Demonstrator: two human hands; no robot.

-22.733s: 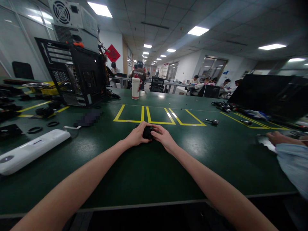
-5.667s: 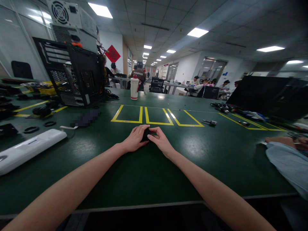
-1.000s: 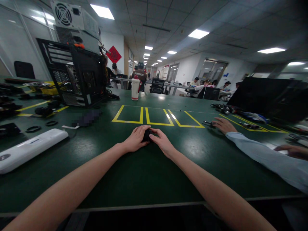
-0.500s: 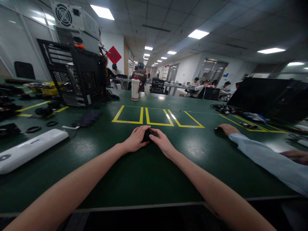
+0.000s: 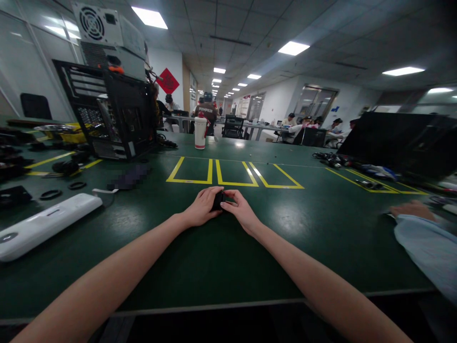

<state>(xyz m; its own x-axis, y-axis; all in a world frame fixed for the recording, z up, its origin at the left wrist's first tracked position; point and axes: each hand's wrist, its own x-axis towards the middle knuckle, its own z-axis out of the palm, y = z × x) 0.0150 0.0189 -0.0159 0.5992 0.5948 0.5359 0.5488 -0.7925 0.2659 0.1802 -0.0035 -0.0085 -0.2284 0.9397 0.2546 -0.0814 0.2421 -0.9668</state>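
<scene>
A small black object (image 5: 218,201) is between my two hands at the middle of the green table (image 5: 214,267). My left hand (image 5: 203,206) is closed on its left side, with the fingers over the top. My right hand (image 5: 238,207) pinches its right side between thumb and fingers. Much of the object is hidden by the fingers, so I cannot tell its exact kind. Just beyond my hands, yellow tape outlines (image 5: 235,184) lie on the table.
A white power strip (image 5: 50,220) and black rings (image 5: 50,194) lie at left. Behind them stands an open black computer case (image 5: 124,114). A white cup (image 5: 200,132) stands far back. Another person's hand (image 5: 414,209) is at right, near cables and a black screen (image 5: 400,143).
The other person's hand and blue sleeve have moved away to the right. My hands and the black object have hardly moved.
</scene>
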